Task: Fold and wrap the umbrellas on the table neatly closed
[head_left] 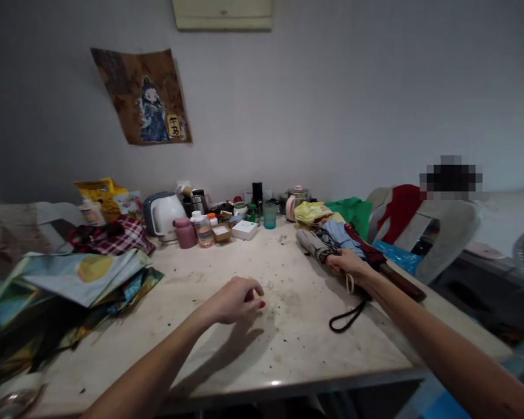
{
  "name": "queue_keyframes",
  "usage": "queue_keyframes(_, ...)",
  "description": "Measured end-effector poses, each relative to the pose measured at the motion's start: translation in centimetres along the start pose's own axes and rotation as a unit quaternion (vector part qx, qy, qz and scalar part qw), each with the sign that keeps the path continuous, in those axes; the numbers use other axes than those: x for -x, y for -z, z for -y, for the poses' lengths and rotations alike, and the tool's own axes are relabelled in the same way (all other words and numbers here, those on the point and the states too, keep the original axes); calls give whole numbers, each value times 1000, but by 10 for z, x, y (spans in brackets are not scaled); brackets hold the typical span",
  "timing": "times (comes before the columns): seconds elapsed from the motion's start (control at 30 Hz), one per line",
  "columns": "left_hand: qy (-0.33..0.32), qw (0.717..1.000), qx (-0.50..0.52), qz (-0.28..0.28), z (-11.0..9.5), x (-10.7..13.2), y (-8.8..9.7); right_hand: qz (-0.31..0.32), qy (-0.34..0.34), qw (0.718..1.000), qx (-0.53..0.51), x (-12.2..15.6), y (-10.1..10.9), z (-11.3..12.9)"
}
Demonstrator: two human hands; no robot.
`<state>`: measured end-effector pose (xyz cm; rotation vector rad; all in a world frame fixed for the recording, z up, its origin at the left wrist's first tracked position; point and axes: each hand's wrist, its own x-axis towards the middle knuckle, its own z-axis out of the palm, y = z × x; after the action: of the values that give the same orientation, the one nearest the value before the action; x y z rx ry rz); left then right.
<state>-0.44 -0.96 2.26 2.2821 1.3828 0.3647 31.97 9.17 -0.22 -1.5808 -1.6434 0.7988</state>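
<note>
Bottle, contents unclear, stands beyond loosely spread left hand; right hand clasps umbrella.

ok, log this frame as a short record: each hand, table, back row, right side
left_hand: left hand over the table, holding nothing, fingers loosely curled
right_hand: right hand at folded umbrellas, fingers curled, exact grip hidden
table: dark specks scattered
back_row: kettle, white box, turquoise cup
right_side: yellow bag, green bag
</note>
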Motion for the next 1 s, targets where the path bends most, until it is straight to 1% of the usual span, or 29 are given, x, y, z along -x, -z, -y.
queue_keyframes(0.07, -11, 998, 66, -10, 1, -7, -3, 12, 31, 996, -85, 8, -5, 14)
queue_keyframes(0.13, 0, 982, 181, -51, 2, -17, -3, 37, 66, 980, -184, 19, -15, 32)
queue_keyframes(0.17, 10, 964, 253, -86, 1, -21, -2, 65, 86, 961, -254, 25, -21, 42)
queue_keyframes(0.2, 17, 936, 328, -124, -1, -26, -1, 102, 100, 944, -297, 30, -29, 51)
queue_keyframes(0.23, 19, 903, 397, -162, -2, -30, 1, 131, 111, 935, -311, 36, -37, 59)
queue_keyframes(0.27, 11, 872, 450, -193, -4, -34, 3, 149, 128, 934, -299, 41, -46, 66)
queue_keyframes(0.3, -3, 846, 489, -214, -6, -37, 4, 148, 156, 942, -259, 45, -55, 71)
queue_keyframes(0.33, -17, 825, 517, -227, -7, -39, 5, 127, 193, 951, -205, 48, -65, 75)
queue_keyframes(0.37, -28, 807, 539, -237, -7, -40, 5, 93, 232, 957, -145, 50, -74, 77)
queue_keyframes(0.43, -33, 768, 583, -263, -3, -42, 4, 19, 293, 955, -52, 51, -90, 80)
queue_keyframes(0.47, -34, 745, 606, -277, 0, -42, 3, -5, 302, 953, -34, 50, -96, 80)
queue_keyframes(0.5, -40, 721, 628, -291, 5, -41, 2, -9, 289, 957, -39, 48, -100, 81)
queue_keyframes(0.53, -50, 701, 644, -300, 9, -40, 1, 14, 254, 965, -68, 46, -103, 82)
queue_keyframes(0.57, -64, 688, 657, -302, 13, -40, 1, 73, 207, 969, -111, 44, -103, 83)
queue_keyframes(0.6, -79, 679, 666, -299, 17, -39, 2, 164, 153, 961, -161, 42, -103, 84)
queue_keyframes(0.63, -92, 675, 672, -291, 21, -38, 2, 271, 104, 934, -208, 40, -102, 84)
queue_keyframes(0.67, -101, 674, 675, -282, 23, -38, 3, 367, 69, 894, -249, 39, -102, 85)
queue_keyframes(0.7, -105, 678, 674, -275, 25, -39, 3, 430, 55, 856, -282, 38, -102, 84)
queue_keyframes(0.73, -101, 687, 667, -270, 27, -40, 2, 451, 60, 836, -309, 38, -103, 84)
queue_keyframes(0.77, -85, 698, 657, -273, 27, -41, 1, 430, 74, 839, -326, 38, -105, 83)
queue_keyframes(0.8, -52, 710, 642, -286, 28, -43, 0, 375, 91, 862, -328, 39, -108, 81)
queue_keyframes(0.83, -10, 721, 622, -306, 29, -44, -2, 310, 106, 892, -311, 40, -111, 80)
queue_keyframes(0.87, 32, 733, 596, -327, 29, -46, -3, 246, 118, 920, -281, 40, -113, 78)
queue_keyframes(0.9, 65, 747, 566, -344, 29, -47, -4, 194, 128, 942, -243, 39, -115, 77)
queue_keyframes(0.93, 84, 764, 533, -353, 28, -49, -5, 153, 132, 958, -205, 38, -116, 74)
queue_keyframes(1.0, 89, 807, 476, -337, 26, -52, -4, 104, 137, 973, -155, 35, -114, 70)
